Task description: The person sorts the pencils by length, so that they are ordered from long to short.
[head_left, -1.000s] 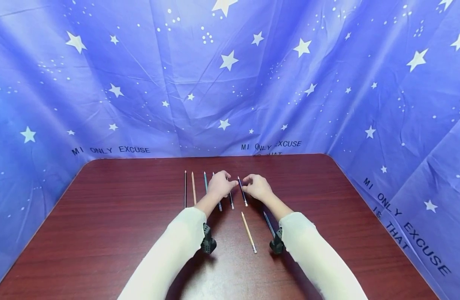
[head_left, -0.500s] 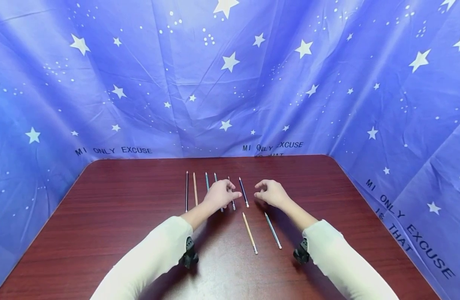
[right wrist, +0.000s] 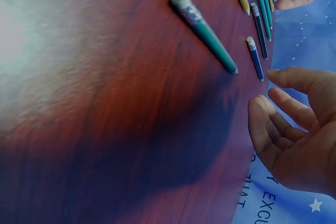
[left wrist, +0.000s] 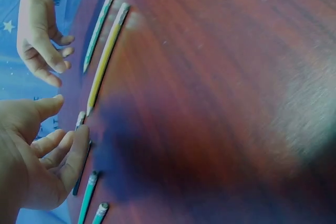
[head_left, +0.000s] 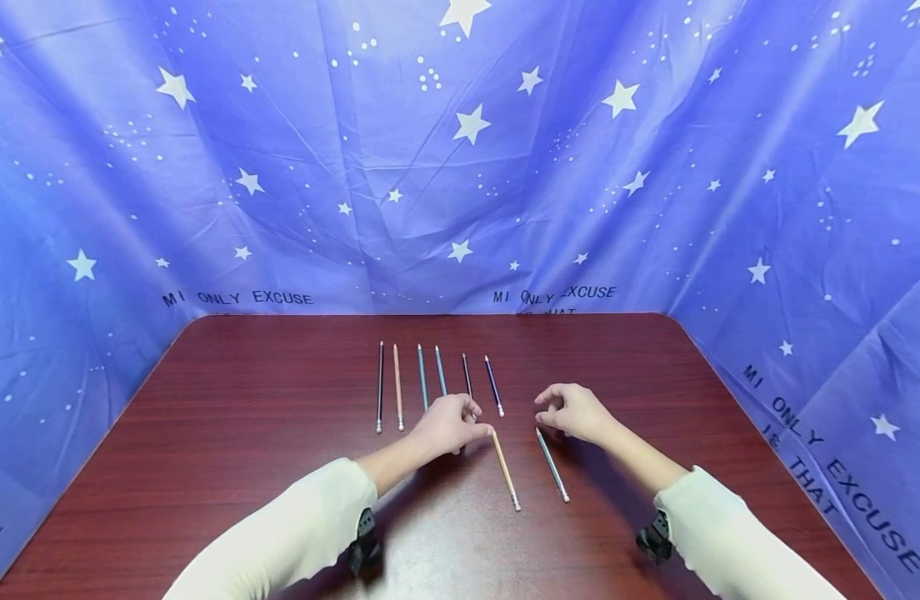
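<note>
My left hand (head_left: 452,423) hovers over the table with thumb and fingers apart. Its thumb is at the pointed end of the yellow pencil (head_left: 506,471); whether they touch is unclear. Beyond that hand's fingers lie a dark pencil (head_left: 467,373) and a dark blue pencil (head_left: 493,386). My right hand (head_left: 576,410), loosely bent and holding nothing, is just above the tip of a green pencil (head_left: 553,467). The right wrist view shows a gap between thumb and fingers (right wrist: 260,124) there, with the green pencil (right wrist: 210,40) on the table beside them.
On the left, a black pencil (head_left: 381,383), a light wood-coloured pencil (head_left: 397,387) and two teal pencils (head_left: 422,375) lie roughly parallel, tips away from me. The reddish-brown table (head_left: 227,467) meets a blue star-patterned curtain (head_left: 400,250) at its back and sides.
Both hands have left the dark blue pencil, which stays on the table. The right hand moved right and nearer me, to the green pencil; the left came nearer, to the yellow pencil's tip.
</note>
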Tool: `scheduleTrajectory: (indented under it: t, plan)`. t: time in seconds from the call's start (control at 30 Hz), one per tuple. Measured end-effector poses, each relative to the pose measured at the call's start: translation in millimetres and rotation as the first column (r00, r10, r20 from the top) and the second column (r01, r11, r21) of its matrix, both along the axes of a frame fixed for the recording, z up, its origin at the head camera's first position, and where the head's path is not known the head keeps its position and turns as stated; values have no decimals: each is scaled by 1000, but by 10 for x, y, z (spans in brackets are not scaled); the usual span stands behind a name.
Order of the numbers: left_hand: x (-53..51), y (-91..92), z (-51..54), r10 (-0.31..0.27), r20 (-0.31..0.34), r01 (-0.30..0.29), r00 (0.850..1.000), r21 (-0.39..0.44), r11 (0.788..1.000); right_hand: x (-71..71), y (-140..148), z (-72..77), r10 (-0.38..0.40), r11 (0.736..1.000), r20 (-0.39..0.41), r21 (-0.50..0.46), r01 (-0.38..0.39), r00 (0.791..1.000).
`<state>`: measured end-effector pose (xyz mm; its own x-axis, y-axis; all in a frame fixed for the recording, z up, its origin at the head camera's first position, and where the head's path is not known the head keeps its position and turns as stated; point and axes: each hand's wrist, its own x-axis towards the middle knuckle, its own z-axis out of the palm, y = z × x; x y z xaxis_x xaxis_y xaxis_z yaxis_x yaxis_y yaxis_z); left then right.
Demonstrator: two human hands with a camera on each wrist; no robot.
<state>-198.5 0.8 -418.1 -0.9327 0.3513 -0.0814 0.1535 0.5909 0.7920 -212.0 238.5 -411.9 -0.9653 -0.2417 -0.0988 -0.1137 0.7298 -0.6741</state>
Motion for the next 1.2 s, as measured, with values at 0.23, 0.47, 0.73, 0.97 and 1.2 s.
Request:
scheduleTrajectory:
  t: [0.23,0.47,0.73,0.97,1.2]
  plan:
    - [98,56,-88,-32,-106,19,994,-120,993,106,58,-6,58,998,58,14,-59,997]
    - [179,140,-210,-31,-211,-8,977,-183,983,159,81,-41,63,998,100,25,-66,993]
    - [244,240,-293,-4,-302,-73,953,-242,967,196,56,-92,78,996,84,35,-81,993]
    - [257,273,-317,15,-337,-123,941,-301,946,226,23,-94,100,995,77,22,-102,992]
    - [267,295,-326,32,-366,-162,930,-332,929,232,0,-118,123,991,74,34,-126,990]
